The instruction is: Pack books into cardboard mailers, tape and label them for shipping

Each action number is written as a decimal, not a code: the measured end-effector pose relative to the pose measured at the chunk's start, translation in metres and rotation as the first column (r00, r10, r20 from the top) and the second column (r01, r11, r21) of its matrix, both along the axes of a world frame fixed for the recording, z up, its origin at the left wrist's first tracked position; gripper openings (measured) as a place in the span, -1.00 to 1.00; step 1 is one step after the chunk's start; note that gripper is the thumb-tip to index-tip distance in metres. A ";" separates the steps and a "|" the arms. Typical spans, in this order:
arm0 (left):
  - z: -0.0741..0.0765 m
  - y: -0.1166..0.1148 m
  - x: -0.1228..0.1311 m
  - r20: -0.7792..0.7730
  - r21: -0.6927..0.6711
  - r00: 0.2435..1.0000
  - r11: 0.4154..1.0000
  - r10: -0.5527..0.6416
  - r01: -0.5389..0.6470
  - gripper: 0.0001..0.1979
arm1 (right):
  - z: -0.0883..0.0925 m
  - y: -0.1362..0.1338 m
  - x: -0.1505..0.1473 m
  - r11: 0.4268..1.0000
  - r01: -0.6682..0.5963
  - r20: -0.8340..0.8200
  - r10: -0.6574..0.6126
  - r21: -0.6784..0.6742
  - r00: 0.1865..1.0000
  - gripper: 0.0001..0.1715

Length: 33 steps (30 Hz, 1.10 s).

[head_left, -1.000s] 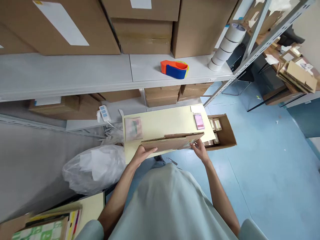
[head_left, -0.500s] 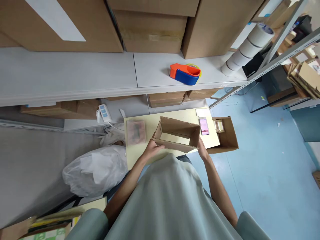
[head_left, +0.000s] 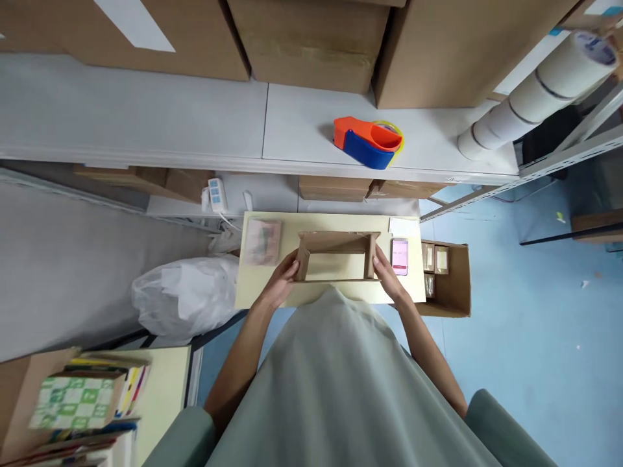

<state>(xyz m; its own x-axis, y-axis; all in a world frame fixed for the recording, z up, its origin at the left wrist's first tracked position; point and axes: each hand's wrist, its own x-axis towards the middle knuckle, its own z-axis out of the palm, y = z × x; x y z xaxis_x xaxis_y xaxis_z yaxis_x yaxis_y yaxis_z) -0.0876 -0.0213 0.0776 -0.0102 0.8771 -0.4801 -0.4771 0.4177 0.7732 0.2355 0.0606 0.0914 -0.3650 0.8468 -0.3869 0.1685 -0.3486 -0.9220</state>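
Note:
A brown cardboard box (head_left: 335, 244), opened into a rectangle, stands on a small pale yellow table (head_left: 311, 301) in front of me. My left hand (head_left: 283, 275) grips the box's left end, fingers curled round the wall. My right hand (head_left: 384, 271) grips its right end the same way. Through the open box I see the table top. A flat packet (head_left: 263, 241) lies on the table left of the box. A pink phone (head_left: 400, 255) lies to the right of it.
A white shelf (head_left: 146, 130) holds large cartons, an orange and blue tape dispenser (head_left: 368, 141) and a stack of tape rolls (head_left: 530, 97). An open carton (head_left: 450, 279) with small boxes sits on the blue floor at right. A white plastic bag (head_left: 182, 295) lies left. Books (head_left: 73, 402) lie at lower left.
The flat cardboard has been pulled open into a box shape and set squarely on the table. Both hands shifted from its near edge to its two ends.

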 end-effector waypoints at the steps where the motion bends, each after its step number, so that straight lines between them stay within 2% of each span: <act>1: -0.003 -0.001 0.007 -0.024 -0.027 0.999 0.999 0.027 -0.027 -0.25 | 0.000 0.003 0.002 1.000 -0.002 -0.009 0.002 -0.016 1.000 0.04; 5: -0.014 -0.005 0.030 -0.095 -0.078 0.987 0.987 0.131 -0.138 -0.17 | -0.007 0.009 0.006 0.998 -0.020 -0.052 0.017 -0.059 0.998 0.15; 9: -0.027 -0.003 0.052 -0.164 -0.068 0.959 0.967 0.232 -0.246 -0.20 | -0.025 0.008 0.009 0.999 -0.022 -0.108 0.016 -0.047 0.994 0.11; 14: -0.042 0.000 0.071 -0.233 -0.090 0.939 0.956 0.253 -0.279 -0.18 | -0.053 -0.002 0.011 0.998 0.055 -0.052 -0.056 -0.022 0.997 0.04; 18: -0.040 0.000 0.071 -0.295 -0.048 0.924 0.961 0.245 -0.271 -0.16 | -0.061 -0.007 0.010 0.996 0.086 -0.007 -0.086 0.039 0.996 0.00; 27: -0.022 0.015 0.059 -0.390 0.040 0.907 0.987 0.160 -0.157 -0.22 | -0.050 0.008 0.004 0.990 0.122 -0.005 -0.122 0.072 0.993 0.04; 30: -0.025 0.016 0.054 -0.396 0.043 0.907 0.990 0.141 -0.135 -0.24 | -0.056 0.008 0.001 0.992 0.118 -0.013 -0.118 0.052 0.993 0.05; 33: -0.035 0.017 0.049 -0.392 0.020 0.912 0.992 0.119 -0.121 -0.25 | -0.064 0.005 -0.002 0.992 0.121 0.026 -0.122 0.032 0.992 0.08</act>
<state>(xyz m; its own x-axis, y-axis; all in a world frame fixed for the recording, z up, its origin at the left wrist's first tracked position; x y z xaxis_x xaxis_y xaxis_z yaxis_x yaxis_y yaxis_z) -0.0390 -0.0046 0.0431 -0.3033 0.8553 -0.4200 -0.1825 0.3804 0.9066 0.2336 0.0654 0.0279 -0.2477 0.8959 -0.3687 0.1525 -0.3398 -0.9281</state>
